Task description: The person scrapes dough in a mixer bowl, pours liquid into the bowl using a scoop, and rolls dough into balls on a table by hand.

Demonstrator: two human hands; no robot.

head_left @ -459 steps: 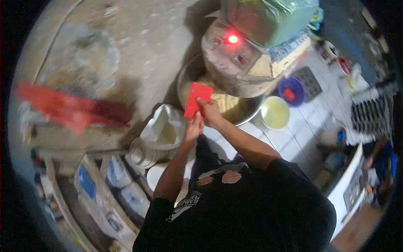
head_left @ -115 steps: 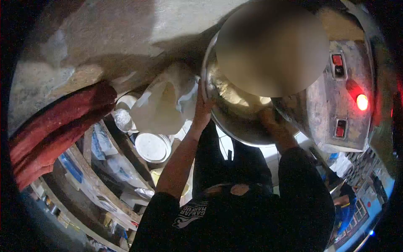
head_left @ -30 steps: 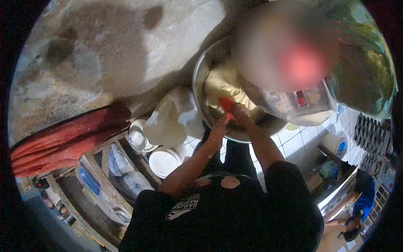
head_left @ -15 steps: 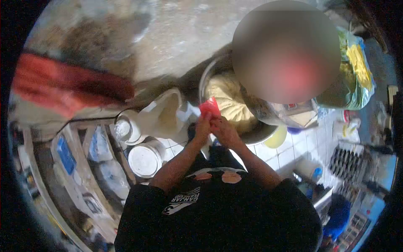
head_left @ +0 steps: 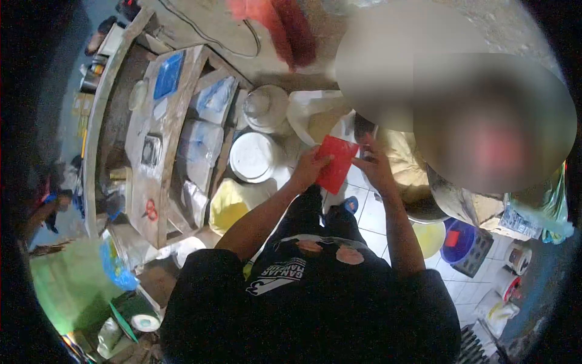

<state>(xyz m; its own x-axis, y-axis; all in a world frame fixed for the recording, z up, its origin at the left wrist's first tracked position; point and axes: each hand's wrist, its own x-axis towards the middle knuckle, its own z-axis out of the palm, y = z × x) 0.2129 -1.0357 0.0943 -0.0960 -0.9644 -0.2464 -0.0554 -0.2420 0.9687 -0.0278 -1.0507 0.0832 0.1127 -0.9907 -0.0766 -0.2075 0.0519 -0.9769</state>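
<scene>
A flat red scraper-like piece point(head_left: 337, 165) is held in front of my body. My left hand point(head_left: 310, 170) grips its left edge, thumb on the face. At its right upper side is my right hand point(head_left: 374, 165), its fingers apart and close to the edge; whether they touch it is unclear. Pale dough point(head_left: 403, 161) lies in the large metal bowl point(head_left: 427, 215) just right of my right hand. Blurred patches hide part of the bowl and the machine above it. A sack with pale contents point(head_left: 315, 121) stands beyond the red piece.
A white lidded bucket point(head_left: 253, 158) and a yellow-lined container point(head_left: 233, 206) stand at the left, beside a wooden shelf rack point(head_left: 173, 145). On the tiled floor at the right are a yellowish bucket point(head_left: 429, 238) and a purple basin point(head_left: 459, 242). Red cloth point(head_left: 279, 27) hangs at the top.
The view has swung toward the shelves. Both hands have come away from the bowl with the red piece, and my right hand has separated from my left and spread its fingers.
</scene>
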